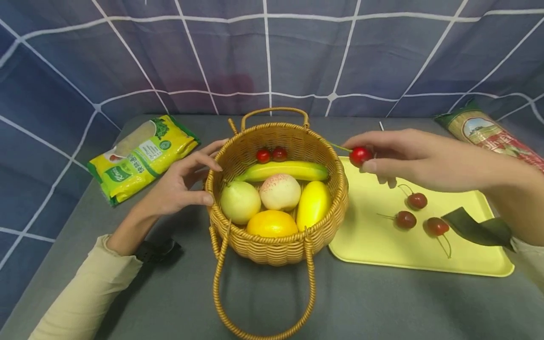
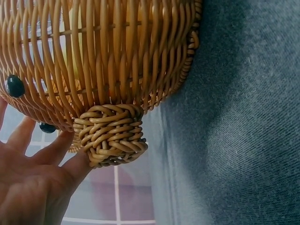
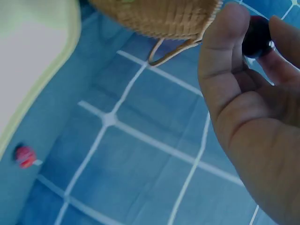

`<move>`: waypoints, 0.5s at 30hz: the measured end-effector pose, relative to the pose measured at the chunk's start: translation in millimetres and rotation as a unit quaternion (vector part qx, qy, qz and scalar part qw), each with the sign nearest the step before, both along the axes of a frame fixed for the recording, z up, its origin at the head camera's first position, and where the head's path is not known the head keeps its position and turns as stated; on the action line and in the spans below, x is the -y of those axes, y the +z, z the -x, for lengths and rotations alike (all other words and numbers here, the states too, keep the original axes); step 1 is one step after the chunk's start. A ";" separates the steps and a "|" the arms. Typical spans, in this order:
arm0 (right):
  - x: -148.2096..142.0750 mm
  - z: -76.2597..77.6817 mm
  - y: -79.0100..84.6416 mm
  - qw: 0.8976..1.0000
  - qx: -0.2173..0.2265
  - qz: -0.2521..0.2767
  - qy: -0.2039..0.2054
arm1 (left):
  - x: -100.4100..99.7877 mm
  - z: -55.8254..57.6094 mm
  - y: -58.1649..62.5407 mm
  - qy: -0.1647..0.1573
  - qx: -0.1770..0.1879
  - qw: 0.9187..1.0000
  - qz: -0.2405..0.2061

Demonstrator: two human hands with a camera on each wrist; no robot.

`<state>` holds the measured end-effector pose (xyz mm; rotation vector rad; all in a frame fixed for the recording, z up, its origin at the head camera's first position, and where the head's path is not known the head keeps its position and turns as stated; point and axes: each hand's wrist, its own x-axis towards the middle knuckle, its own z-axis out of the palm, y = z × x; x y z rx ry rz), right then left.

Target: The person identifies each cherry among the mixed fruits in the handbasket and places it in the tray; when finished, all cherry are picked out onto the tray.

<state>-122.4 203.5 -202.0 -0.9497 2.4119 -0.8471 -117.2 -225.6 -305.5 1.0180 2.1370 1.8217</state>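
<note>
A round wicker basket [image 1: 272, 250] holds two cherries [image 1: 271, 155], a banana [image 1: 282, 171], a green pear [image 1: 240, 202], a pale peach [image 1: 280, 192], an orange-yellow lemon-like fruit [image 1: 272, 224] and a yellow oval fruit [image 1: 313, 204]. My left hand [image 1: 187, 177] touches the basket's left rim; in the left wrist view its fingers [image 2: 54, 150] spread, fairly straight, against the wicker beside a woven knob [image 2: 112, 133]. Between thumb and fingertips, my right hand [image 1: 403, 153] pinches a red cherry [image 1: 360, 156] by its body, just right of the rim. Its stem points left.
Under my right hand lies a yellow tray [image 1: 365, 236] with several cherries [image 1: 405, 220]. A yellow food packet [image 1: 142, 158] is at the left, another packet [image 1: 488, 134] at the far right. One basket handle [image 1: 263, 333] hangs toward me. Behind stands a blue checked cloth [image 1: 297, 56].
</note>
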 end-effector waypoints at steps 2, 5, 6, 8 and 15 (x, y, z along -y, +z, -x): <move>-13.9 -5.9 -12.7 1.000 0.016 0.001 -0.024 | 0.2 -1.0 -0.2 0.001 0.003 1.000 0.002; -32.3 -12.8 -35.8 0.997 0.033 -0.014 -0.062 | 0.5 -1.9 -0.2 0.002 0.006 1.000 0.004; -37.3 -14.9 -43.6 0.996 0.040 -0.020 -0.073 | 0.6 -2.0 -0.1 0.002 0.006 1.000 0.004; -45.3 -18.5 -58.1 0.995 0.043 -0.027 -0.087 | 0.7 -1.9 -0.1 0.003 0.008 1.000 0.004; -57.2 -27.4 -90.3 0.991 0.041 -0.027 -0.125 | 0.1 -0.9 -0.1 0.003 0.007 1.000 0.008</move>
